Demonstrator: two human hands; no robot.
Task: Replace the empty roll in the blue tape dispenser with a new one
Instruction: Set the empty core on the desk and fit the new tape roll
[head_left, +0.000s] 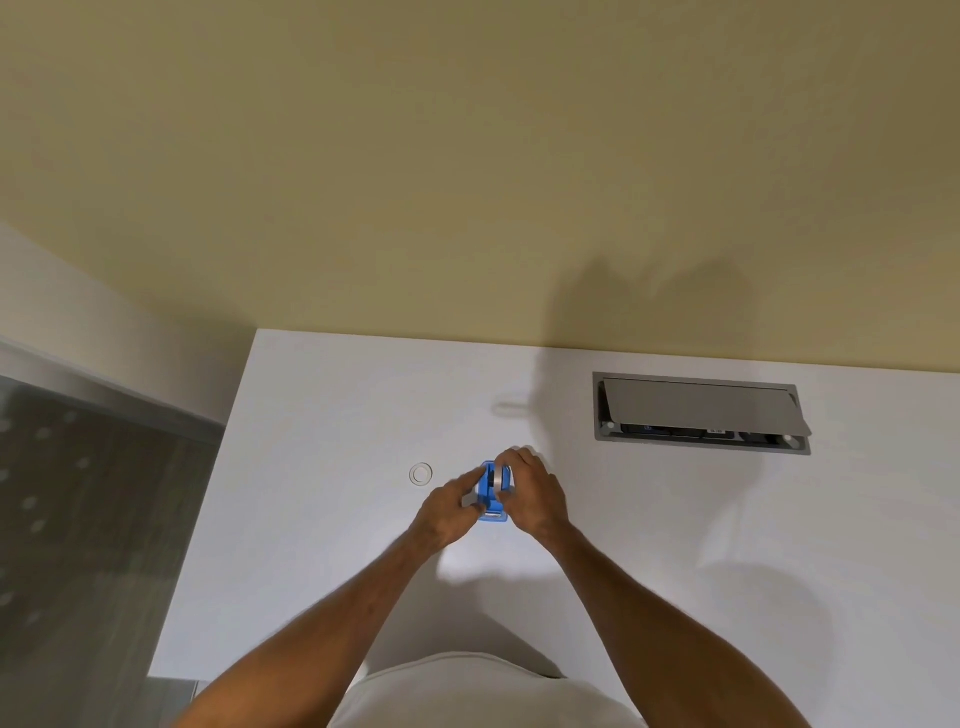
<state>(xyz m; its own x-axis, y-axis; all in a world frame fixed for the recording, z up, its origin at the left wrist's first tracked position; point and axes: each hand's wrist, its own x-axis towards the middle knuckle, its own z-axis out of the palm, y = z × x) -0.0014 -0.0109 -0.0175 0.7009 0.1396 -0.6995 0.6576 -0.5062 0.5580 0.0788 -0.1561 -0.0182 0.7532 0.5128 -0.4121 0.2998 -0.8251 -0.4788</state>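
The blue tape dispenser (490, 500) stands on the white table (322, 519), held between both hands. My left hand (448, 514) grips its left side with thumb and fingers. My right hand (531, 496) closes over a grey-white tape roll (501, 478) at the dispenser's top, in or just above the slot; which one I cannot tell. A small clear ring, an empty tape core (421, 474), lies flat on the table just left of the dispenser. The dispenser's metal cutter end points toward me.
A grey recessed cable box (701, 413) with its lid tilted open sits in the table at the back right. A beige wall runs behind the table. The table's left edge drops to a dark floor (78, 519).
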